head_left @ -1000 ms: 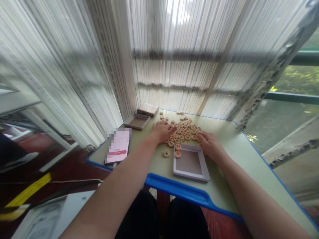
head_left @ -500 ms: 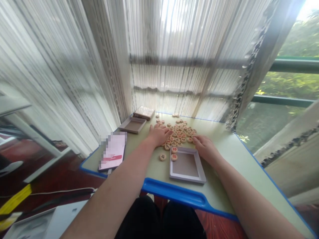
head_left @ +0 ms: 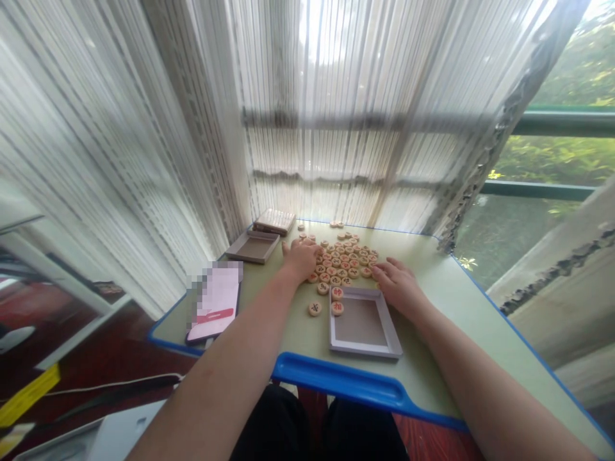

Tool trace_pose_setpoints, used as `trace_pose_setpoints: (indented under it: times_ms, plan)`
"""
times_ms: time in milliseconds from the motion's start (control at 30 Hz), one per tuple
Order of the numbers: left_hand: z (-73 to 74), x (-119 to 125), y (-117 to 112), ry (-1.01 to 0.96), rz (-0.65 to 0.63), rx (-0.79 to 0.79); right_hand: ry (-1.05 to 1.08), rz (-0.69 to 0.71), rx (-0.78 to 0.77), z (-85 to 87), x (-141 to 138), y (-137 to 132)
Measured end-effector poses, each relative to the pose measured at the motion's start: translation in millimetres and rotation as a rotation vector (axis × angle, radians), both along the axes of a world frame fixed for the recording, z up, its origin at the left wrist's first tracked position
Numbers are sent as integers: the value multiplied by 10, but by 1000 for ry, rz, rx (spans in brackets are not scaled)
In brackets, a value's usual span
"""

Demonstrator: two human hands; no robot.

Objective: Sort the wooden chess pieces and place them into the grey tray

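Round wooden Chinese chess pieces point(head_left: 344, 262) lie in a cluster at the middle of the table, with red and black characters facing up. My left hand point(head_left: 302, 259) rests at the cluster's left edge, fingers spread, fingertips by the nearest pieces. On the other side, my right hand point(head_left: 396, 282) has its fingers stretched out beside the outermost piece point(head_left: 366, 272). In front stands a shallow open box tray point(head_left: 391, 326). Two red-marked pieces point(head_left: 337, 308) sit at its left side. One black-marked piece point(head_left: 314, 309) lies on the table left of the tray.
A second shallow box part point(head_left: 252, 246) and a flat folded item point(head_left: 275, 221) lie at the back left. A phone point(head_left: 216, 304) is near the left edge. The table point(head_left: 446, 307) has a blue rim; sheer curtains point(head_left: 327, 147) hang behind it.
My left hand has drawn a little to the left, uncovering more pieces. My right hand stays about where it was, beside the cluster. The view has shifted slightly.
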State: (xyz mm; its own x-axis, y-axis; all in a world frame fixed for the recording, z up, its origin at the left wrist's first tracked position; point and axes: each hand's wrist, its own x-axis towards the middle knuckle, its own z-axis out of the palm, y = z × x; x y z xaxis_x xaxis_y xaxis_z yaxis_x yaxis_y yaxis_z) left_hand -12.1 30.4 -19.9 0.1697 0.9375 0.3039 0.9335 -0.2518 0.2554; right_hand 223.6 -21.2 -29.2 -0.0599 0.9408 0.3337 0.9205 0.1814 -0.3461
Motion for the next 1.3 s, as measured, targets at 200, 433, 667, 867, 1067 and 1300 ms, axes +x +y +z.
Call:
trace_pose_setpoints:
  times_ms: [200, 433, 667, 867, 1067, 1300]
  plan:
    - [-1, 11, -7, -29, -29, 39, -19, -4, 11, 6, 10, 12]
    - [45, 47, -44, -2, -41, 20, -27, 37, 5, 32, -12, 8]
    - [37, 82, -58, -32, -100, 45, 13, 23, -29, 32, -2, 12]
    - [45, 58, -58, -135, -112, 57, 28, 24, -16, 15, 21, 37]
    - [46, 146, -93, -876, -272, -61, 109, 61, 217, 77, -44, -76]
    - [78, 263, -238, -1285, -514, -398, 98, 387, 339, 181, -255, -278]
